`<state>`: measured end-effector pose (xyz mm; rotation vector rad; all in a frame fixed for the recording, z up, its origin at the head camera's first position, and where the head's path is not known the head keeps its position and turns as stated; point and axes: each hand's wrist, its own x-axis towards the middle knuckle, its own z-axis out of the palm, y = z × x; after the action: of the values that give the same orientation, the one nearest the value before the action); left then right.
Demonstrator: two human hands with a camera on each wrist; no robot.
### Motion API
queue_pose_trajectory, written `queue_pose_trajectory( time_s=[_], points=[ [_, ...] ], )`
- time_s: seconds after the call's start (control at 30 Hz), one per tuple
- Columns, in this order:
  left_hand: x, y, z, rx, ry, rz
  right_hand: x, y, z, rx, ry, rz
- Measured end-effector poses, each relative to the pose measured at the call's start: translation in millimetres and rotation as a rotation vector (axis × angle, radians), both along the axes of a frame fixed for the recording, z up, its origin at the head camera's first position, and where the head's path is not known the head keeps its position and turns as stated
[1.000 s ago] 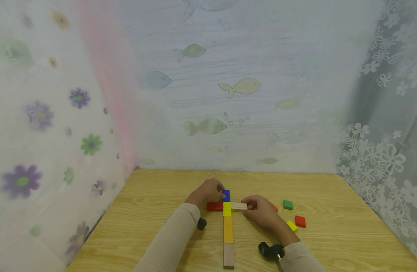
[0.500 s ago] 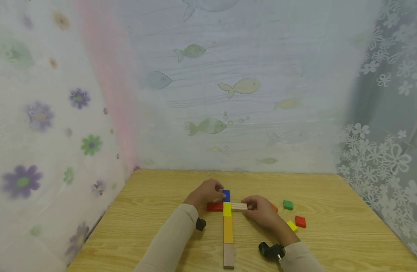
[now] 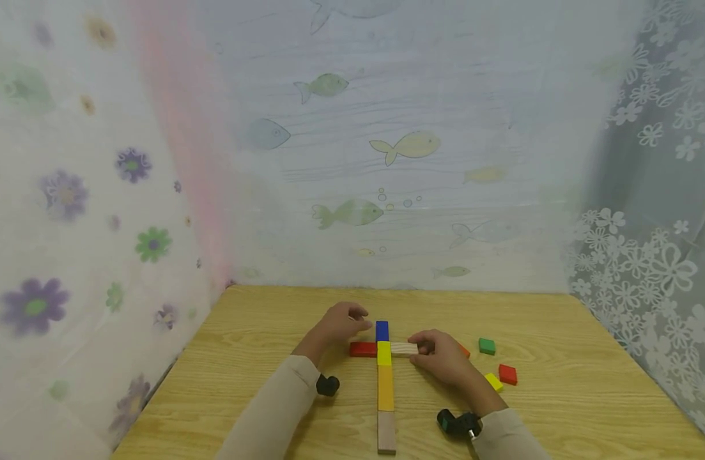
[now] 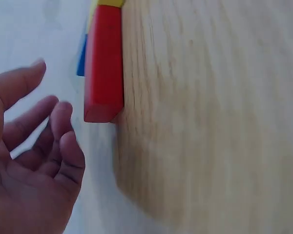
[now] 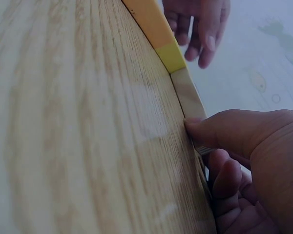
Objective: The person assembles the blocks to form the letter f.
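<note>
Wooden blocks lie in a cross on the table. A yellow block [image 3: 383, 352] sits at its centre, with a blue block [image 3: 382, 331] beyond it and a red block [image 3: 364, 349] to its left. Towards me run an orange block [image 3: 385, 387] and a brownish wood block [image 3: 387, 431]. My right hand [image 3: 444, 358] pinches the outer end of a pale wood block [image 5: 188, 92], which meets the yellow block's right side. Left of the blue block, my left hand [image 3: 339, 322] hovers apart from it, holding nothing; its fingers bend loosely in the left wrist view.
Right of my right hand lie a green block [image 3: 487, 346], a loose red block [image 3: 507, 374] and a loose yellow block [image 3: 493, 383]. An orange-red block [image 3: 464, 351] is partly hidden behind that hand. A fish-patterned curtain [image 3: 352, 160] hangs behind the wood-grain table [image 3: 260, 319].
My left hand has let go of the blue block and moved left, away from it. My right hand stays at the pale wood block, and the blocks look unmoved.
</note>
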<state>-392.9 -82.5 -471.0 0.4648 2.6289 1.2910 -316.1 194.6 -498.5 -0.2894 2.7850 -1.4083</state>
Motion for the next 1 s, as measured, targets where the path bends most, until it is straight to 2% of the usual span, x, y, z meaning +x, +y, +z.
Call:
queue_pose_trajectory(
  time_s=[0.17, 0.3, 0.53, 0.77, 1.0],
  points=[
    [15.3, -16, -9.1, 0.067, -0.042, 0.080, 2.9, -1, -1.1, -0.003, -0.007, 0.000],
    [26.9, -27, -11.7, 0.109, -0.063, 0.101, 3.4, -2, -0.1, -0.002, -0.009, -0.009],
    [34.3, -34, -10.1, 0.137, -0.057, 0.067, 1.3, 0, 2.1, -0.013, -0.015, -0.011],
    [37.0, -36, -12.0, 0.148, -0.110, 0.051, 1.8, 1, 2.1, -0.006, -0.023, -0.010],
    [41.3, -36, -8.1, 0.110, -0.074, 0.037, 2.1, 1, 1.0, -0.014, -0.012, -0.010]
  ],
)
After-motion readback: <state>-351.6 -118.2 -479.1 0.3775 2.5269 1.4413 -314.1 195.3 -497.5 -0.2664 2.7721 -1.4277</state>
